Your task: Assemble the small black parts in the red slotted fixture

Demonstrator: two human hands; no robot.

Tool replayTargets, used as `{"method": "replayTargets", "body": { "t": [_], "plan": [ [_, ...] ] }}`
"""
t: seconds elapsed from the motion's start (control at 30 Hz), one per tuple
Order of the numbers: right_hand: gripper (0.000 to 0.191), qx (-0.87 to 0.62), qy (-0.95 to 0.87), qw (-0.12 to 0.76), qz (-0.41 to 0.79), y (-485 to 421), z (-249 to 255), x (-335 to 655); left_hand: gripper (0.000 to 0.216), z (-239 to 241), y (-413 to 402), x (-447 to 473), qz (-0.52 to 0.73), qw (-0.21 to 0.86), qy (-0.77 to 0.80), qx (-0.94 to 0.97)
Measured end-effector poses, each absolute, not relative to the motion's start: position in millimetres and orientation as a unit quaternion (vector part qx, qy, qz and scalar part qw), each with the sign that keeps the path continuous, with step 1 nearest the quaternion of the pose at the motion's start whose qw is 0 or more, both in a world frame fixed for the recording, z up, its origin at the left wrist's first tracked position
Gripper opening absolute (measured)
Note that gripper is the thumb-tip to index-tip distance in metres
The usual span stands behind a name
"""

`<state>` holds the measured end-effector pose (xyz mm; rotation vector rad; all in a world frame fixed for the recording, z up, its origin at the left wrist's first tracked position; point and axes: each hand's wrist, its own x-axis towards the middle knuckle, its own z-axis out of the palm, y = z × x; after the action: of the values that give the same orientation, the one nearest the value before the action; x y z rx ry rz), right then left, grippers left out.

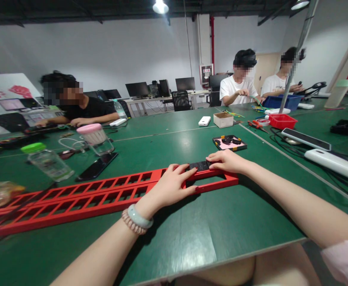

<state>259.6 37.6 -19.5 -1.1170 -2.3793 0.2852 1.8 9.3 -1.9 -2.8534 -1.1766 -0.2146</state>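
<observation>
Both hands press flat, fingers extended and apparently gripping nothing, on the black strip (200, 165) lying along the red frame (102, 194): left hand (174, 184) at its near-left end, right hand (226, 161) at its right end

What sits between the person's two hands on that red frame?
In the head view, a small black part lies on the red frame, between left hand and right hand.

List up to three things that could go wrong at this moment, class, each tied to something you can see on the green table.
1. Both hands, left hand and right hand, press a black part into the red frame; a fingertip might get pinched.
2. The long frame could swing and knock the green-lidded jar or the phone close beside it.
3. Small black pieces on the tray lie loose and might scatter if bumped.
</observation>
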Motion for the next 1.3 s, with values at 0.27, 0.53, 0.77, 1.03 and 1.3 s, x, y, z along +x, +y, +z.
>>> {"method": "replayTargets", "body": {
  "t": [0.27,0.53,0.77,1.03,1.3],
  "plan": [
    [0.037,-0.4,-0.886,0.224,0.066,36.4,-18.0,259.8,0.059,-3.5,10.6,2.3,-0.077,0.017,-0.381,-0.921],
    [0.029,-0.398,-0.891,0.212,0.051,34.9,-15.1,257.8,0.06,-2.0,9.3,2.4,-0.069,0.015,-0.385,-0.92],
    [0.024,-0.409,-0.883,0.217,0.07,33.6,-13.0,257.9,0.059,-3.7,11.2,2.5,-0.072,0.023,-0.384,-0.92],
    [0.028,-0.414,-0.883,0.209,0.069,33.0,-12.8,258.4,0.059,-4.9,12.0,1.8,-0.076,0.029,-0.377,-0.922],
    [0.023,-0.408,-0.884,0.211,0.089,32.1,-9.5,255.5,0.059,-2.2,11.4,0.1,-0.072,0.019,-0.381,-0.922]
  ]
}}
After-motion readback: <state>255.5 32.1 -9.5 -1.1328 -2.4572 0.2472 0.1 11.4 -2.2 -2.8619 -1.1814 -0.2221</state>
